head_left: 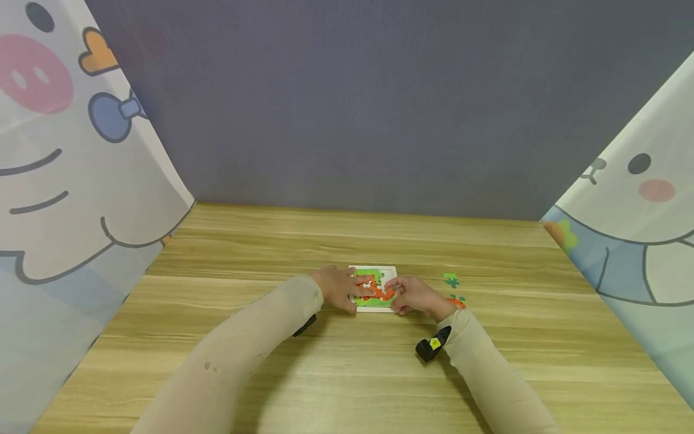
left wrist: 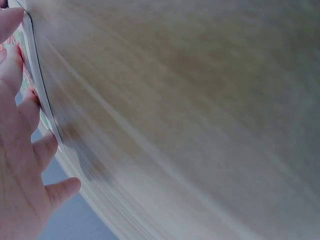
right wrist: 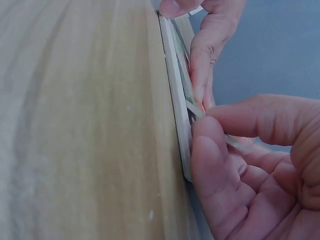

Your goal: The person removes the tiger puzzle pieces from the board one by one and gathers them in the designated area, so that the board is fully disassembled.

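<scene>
A small jigsaw puzzle with an orange tiger on green lies in a white-rimmed tray on the table. In the head view a pale gap shows at its upper right. My left hand rests on the puzzle's left side, fingers spread and mostly straight. At the right side, my right hand pinches a puzzle piece between thumb and index finger, against the tray's edge. The right wrist view shows that piece tilted; its picture is mostly hidden by the fingers.
Loose green puzzle pieces lie right of the tray, with orange and green pieces partly behind the right wrist. The wooden table meets a dark grey panel at the back. Cartoon-printed cloths flank both sides.
</scene>
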The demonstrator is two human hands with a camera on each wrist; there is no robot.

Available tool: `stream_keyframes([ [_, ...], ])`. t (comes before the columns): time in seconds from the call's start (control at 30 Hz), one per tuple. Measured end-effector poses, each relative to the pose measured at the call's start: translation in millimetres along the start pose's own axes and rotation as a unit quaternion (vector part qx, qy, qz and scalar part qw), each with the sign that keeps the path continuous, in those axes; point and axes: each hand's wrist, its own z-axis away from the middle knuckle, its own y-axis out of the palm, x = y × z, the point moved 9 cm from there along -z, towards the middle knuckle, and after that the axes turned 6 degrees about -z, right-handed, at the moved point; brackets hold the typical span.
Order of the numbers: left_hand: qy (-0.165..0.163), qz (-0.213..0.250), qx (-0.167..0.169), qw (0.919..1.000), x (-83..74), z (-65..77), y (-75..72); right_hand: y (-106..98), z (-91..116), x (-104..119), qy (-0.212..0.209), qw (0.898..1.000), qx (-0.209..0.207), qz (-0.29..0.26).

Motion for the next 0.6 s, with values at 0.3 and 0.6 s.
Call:
stream_keyframes([
  [0.3,-0.001,-0.006,0.002,1.0000,0.8,0.9,0.1,-7.8,3.7,2.4,-0.012,1.000,-0.003,0.016],
  [0.6,-0.011,-0.021,0.004,0.9997,0.2,-2.4,-0.1,-16.4,9.7,-2.1,-0.018,1.000,0.001,0.025],
])
